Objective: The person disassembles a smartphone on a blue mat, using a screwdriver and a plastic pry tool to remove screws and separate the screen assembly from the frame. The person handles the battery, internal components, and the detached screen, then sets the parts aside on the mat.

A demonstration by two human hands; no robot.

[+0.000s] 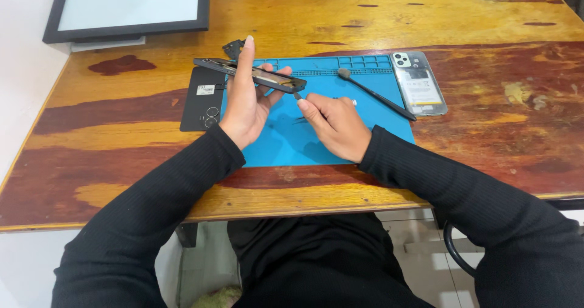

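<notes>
Head view: the left hand (pixel 246 104) grips a thin, dark, opened phone frame (pixel 252 75) tilted above the blue rubbery mat (pixel 286 143) on the glossy wooden bench (pixel 462 16); the right hand (pixel 334 125) pinches a slim tool (pixel 297 95) touching the frame's edge

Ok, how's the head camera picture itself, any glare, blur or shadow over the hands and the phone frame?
Head view: even, soft light, with only a faint sheen on the wooden table; left hand, right hand and phone frame are fairly sharp, the thin tool tip at the frame too small to resolve; soft shadows on the blue mat; table edges bow slightly from the wide lens.
</notes>
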